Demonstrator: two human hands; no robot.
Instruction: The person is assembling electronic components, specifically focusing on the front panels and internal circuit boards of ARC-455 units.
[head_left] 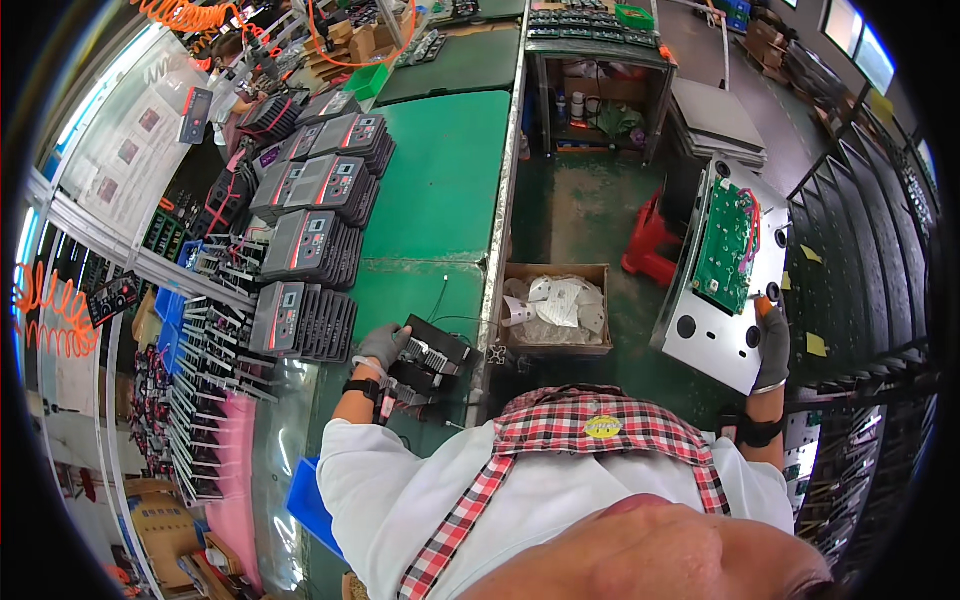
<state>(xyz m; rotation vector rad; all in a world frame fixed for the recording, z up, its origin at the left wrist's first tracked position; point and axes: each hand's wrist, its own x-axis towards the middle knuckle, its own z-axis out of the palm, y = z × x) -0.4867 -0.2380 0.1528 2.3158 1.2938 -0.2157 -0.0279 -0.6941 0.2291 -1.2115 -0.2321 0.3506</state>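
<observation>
Finned black module (428, 352) under gloved left hand (383, 344).

A long counter (450, 170) with a green top runs from near to far on the left side. On its left part, several grey and black units with finned sides (310, 250) lie in a row, one behind the other. At the near end lies a black finned part (425, 360). Right of the counter, on the green floor (580, 210), stand an open cardboard box (555, 310) with white pieces and a red stool (648, 240).
</observation>
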